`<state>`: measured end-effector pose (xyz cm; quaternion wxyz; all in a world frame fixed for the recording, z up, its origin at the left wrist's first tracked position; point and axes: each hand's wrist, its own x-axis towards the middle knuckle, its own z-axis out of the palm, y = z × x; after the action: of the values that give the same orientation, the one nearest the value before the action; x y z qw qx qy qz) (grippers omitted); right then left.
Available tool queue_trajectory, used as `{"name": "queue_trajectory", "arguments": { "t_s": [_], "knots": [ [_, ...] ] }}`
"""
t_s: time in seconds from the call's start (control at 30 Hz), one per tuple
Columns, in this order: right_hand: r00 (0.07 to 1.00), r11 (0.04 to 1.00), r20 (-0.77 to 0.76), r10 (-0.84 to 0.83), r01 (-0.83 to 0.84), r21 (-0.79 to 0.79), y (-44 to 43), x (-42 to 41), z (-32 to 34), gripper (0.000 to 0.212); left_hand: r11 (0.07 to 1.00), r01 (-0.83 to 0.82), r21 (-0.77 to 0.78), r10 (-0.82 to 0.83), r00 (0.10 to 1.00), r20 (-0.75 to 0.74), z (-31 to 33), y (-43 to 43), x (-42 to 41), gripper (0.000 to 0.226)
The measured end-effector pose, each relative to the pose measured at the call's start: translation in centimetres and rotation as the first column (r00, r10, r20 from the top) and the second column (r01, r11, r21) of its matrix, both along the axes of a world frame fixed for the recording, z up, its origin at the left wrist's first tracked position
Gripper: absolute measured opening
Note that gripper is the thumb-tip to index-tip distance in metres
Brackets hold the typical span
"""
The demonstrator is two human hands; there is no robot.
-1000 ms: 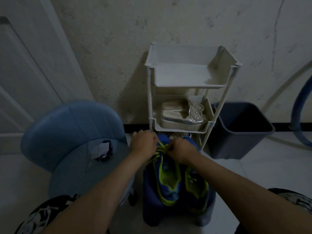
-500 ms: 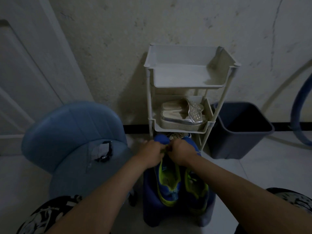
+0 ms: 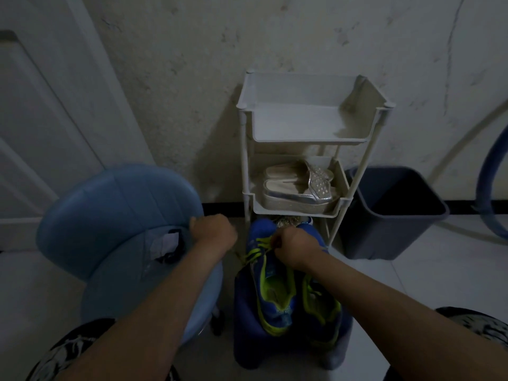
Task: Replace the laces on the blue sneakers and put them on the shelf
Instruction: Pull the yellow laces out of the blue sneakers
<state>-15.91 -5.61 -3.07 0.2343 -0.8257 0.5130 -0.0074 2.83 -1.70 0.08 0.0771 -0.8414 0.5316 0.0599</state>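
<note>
Sneaker (image 3: pixel 275 298) sits under right grip (image 3: pixel 295 244) pinching its lace (image 3: pixel 255 253); left grip (image 3: pixel 214 232) fisted alongside, contents unclear

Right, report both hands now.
Left hand: closed fist, contents cannot be told.
Right hand: pinching the lace.

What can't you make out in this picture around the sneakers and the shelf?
Head view only:
- What the left hand grips, if anything: fist curled, motion-blurred.
- End of the lace pinched in the right hand: covered by its fingers.
- Bottom tier of the shelf: hidden behind sneaker toes and right hand.
- Lacing of the right sneaker: too dark.
</note>
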Motion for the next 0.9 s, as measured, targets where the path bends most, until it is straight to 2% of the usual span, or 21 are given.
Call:
{"name": "queue_trajectory", "arguments": {
  "t_s": [0.07, 0.13, 0.17, 0.23, 0.27, 0.33, 0.47, 0.57, 0.67, 0.8, 0.9],
  "knots": [
    [0.996, 0.994, -0.04, 0.077, -0.079, -0.072, 0.1, 0.3, -0.1, 0.039, 0.992, 0.063, 0.114, -0.069, 0.997, 0.046, -0.2, 0.6, -0.4, 0.022],
    [0.981, 0.978, -0.108, 0.162, -0.174, -0.113, 0.3, 0.5, -0.2, 0.043, 0.983, 0.165, 0.079, -0.166, 0.986, -0.004, -0.9, 0.5, -0.8, 0.028],
    [0.974, 0.972, -0.131, 0.186, -0.202, -0.122, 0.3, 0.7, -0.3, 0.042, 0.976, 0.215, 0.017, -0.212, 0.973, -0.094, -1.1, 0.5, -1.1, 0.027],
    [0.966, 0.963, -0.158, 0.203, -0.226, -0.144, 0.4, 0.9, -0.5, 0.038, 0.974, 0.21, -0.08, -0.225, 0.9, -0.372, -1.5, 0.4, -2.0, 0.022],
    [0.963, 0.959, -0.172, 0.207, -0.235, -0.161, 0.4, 0.9, -0.5, 0.036, 0.978, 0.192, -0.077, -0.205, 0.85, -0.486, -1.7, 0.4, -2.6, 0.018],
    [0.96, 0.95, -0.175, 0.22, -0.252, -0.184, 0.4, 0.8, -0.6, 0.033, 0.977, 0.205, -0.05, -0.193, 0.775, -0.601, -1.9, 0.5, -3.4, 0.015],
    [0.968, 0.946, -0.173, 0.179, -0.218, -0.239, 0.3, 0.6, -0.9, 0.025, 0.971, 0.237, -0.029, -0.204, 0.76, -0.617, -2.6, 0.5, -3.6, 0.021],
    [0.978, 0.948, -0.161, 0.131, -0.171, -0.269, 0.2, 0.7, -1.2, 0.026, 0.967, 0.252, -0.024, -0.213, 0.76, -0.614, -2.7, 0.4, -3.3, 0.024],
    [0.99, 0.969, -0.109, 0.091, -0.114, -0.22, 0.3, 0.7, -1.1, 0.026, 0.963, 0.264, -0.053, -0.243, 0.768, -0.593, -3.0, 0.4, -3.3, 0.025],
    [0.988, 0.984, 0.035, -0.151, 0.154, -0.094, -0.1, 0.2, -0.6, 0.018, 0.963, 0.263, -0.054, -0.242, 0.762, -0.601, -3.3, 0.4, -3.3, 0.043],
    [0.978, 0.981, 0.074, -0.193, 0.195, -0.017, -0.7, -0.5, -0.5, 0.011, 0.96, 0.278, -0.047, -0.247, 0.749, -0.614, -3.2, 0.3, -3.3, 0.048]
  ]
}}
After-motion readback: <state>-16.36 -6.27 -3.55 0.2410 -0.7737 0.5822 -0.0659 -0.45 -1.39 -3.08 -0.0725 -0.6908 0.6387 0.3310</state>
